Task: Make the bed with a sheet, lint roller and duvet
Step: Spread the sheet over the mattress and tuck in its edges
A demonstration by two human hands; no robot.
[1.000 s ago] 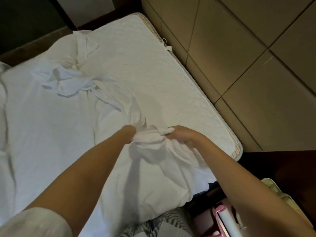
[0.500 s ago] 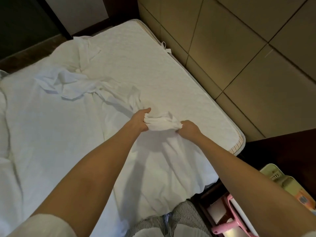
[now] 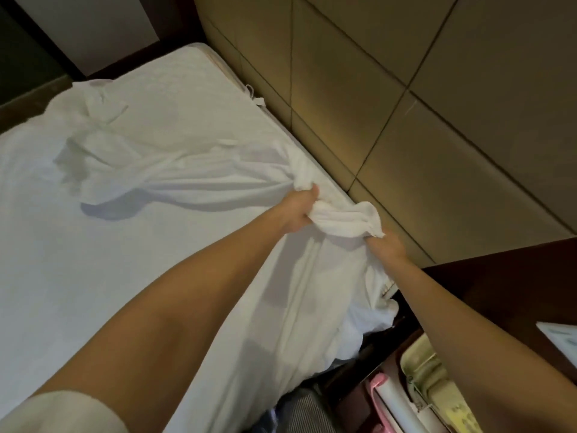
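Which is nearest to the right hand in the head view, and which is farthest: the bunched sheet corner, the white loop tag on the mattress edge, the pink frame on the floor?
From the right hand:
1. Bunched sheet corner, gripped in its fingers, beside the wall.
2. Pink frame, below, at the bed's foot.
3. White loop tag, far up the mattress's wall-side edge.

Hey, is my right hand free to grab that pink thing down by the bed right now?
Probably not yet. The right hand is closed on the bunched sheet, as is the left hand. The pink thing lies below the right forearm, otherwise uncovered.
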